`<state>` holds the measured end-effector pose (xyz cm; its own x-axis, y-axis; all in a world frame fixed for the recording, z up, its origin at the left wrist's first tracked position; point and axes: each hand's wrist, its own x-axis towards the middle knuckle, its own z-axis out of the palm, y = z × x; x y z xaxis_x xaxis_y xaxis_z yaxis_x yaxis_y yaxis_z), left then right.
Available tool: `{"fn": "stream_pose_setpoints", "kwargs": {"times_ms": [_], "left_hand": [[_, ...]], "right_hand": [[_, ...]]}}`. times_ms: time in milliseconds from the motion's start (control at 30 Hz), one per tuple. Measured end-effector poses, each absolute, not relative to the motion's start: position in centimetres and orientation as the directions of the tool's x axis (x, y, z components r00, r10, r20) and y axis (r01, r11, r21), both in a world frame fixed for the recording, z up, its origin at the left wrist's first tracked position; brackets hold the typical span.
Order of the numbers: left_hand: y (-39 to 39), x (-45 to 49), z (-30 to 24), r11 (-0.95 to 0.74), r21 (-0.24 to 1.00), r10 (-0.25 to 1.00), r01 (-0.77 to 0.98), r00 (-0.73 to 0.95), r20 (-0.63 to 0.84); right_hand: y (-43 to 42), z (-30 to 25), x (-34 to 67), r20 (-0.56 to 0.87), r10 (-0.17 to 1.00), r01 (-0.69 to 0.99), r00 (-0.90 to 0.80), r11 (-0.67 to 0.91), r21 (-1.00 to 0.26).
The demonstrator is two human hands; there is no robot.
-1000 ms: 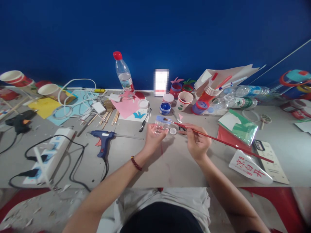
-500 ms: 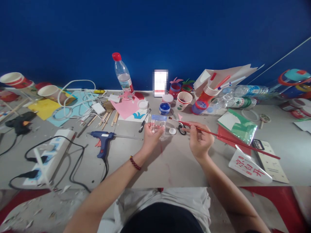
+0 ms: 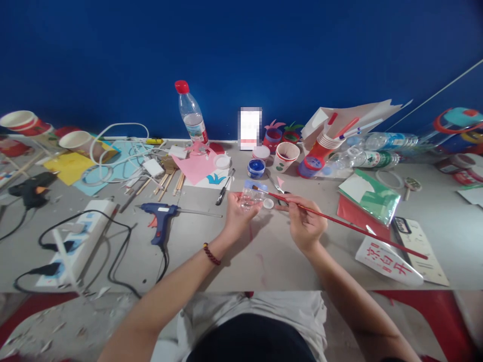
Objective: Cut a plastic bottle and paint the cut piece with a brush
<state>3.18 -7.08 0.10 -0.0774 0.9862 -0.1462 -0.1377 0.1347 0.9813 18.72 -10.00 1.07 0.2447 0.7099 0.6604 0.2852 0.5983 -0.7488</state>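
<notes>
My left hand (image 3: 240, 215) grips a small clear plastic cup-like piece (image 3: 249, 200), tilted, with a band of blue along its far edge. Pinched between the fingers of my right hand (image 3: 307, 227) is a long red-handled paintbrush (image 3: 350, 229). Its bristle tip is at the blue band; whether it touches I cannot tell. Just behind stands an open jar of blue paint (image 3: 256, 169). A small white cap (image 3: 268, 203) lies between my hands, and scissors (image 3: 278, 187) are partly hidden behind the brush and my right hand.
A blue glue gun (image 3: 160, 221) and a power strip (image 3: 77, 244) with cables lie left. Behind are a red-capped bottle (image 3: 194, 120), a paper cup (image 3: 287, 156) and a black pen (image 3: 225, 187). Plastic bottles (image 3: 377, 158) and a green packet (image 3: 372, 193) are right.
The brush tip has moved left onto or over the plastic piece's blue band. My left hand has turned the piece and shifted slightly right; my right hand has moved slightly left.
</notes>
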Motion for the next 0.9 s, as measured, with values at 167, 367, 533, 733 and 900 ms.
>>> {"fn": "stream_pose_setpoints", "kwargs": {"times_ms": [167, 367, 533, 733, 900], "left_hand": [[-6.9, 3.1, 0.1, 0.147, 0.978, 0.982, -0.145, -0.096, -0.162], [-6.8, 3.1, 0.1, 0.166, 0.978, 0.977, -0.122, -0.112, -0.18], [-6.7, 3.0, 0.3, 0.184, 0.978, 0.97, -0.102, -0.141, -0.198], [-6.4, 2.8, -0.1, 0.211, 0.965, 0.958, -0.158, -0.161, -0.236], [-6.2, 2.8, 0.6, 0.243, 0.954, 0.952, -0.176, -0.146, -0.27]], "right_hand": [[-10.0, 1.1, 18.8, 0.638, 0.733, 0.285, 0.236, 0.575, -0.767], [-9.9, 1.0, 18.9, 0.636, 0.737, 0.341, 0.229, 0.551, -0.762], [-9.9, 0.9, 19.0, 0.635, 0.736, 0.394, 0.236, 0.524, -0.755], [-9.6, 1.6, 19.3, 0.655, 0.71, 0.43, 0.258, 0.523, -0.736], [-9.4, 2.0, 19.4, 0.661, 0.683, 0.364, 0.31, 0.557, -0.746]]}}
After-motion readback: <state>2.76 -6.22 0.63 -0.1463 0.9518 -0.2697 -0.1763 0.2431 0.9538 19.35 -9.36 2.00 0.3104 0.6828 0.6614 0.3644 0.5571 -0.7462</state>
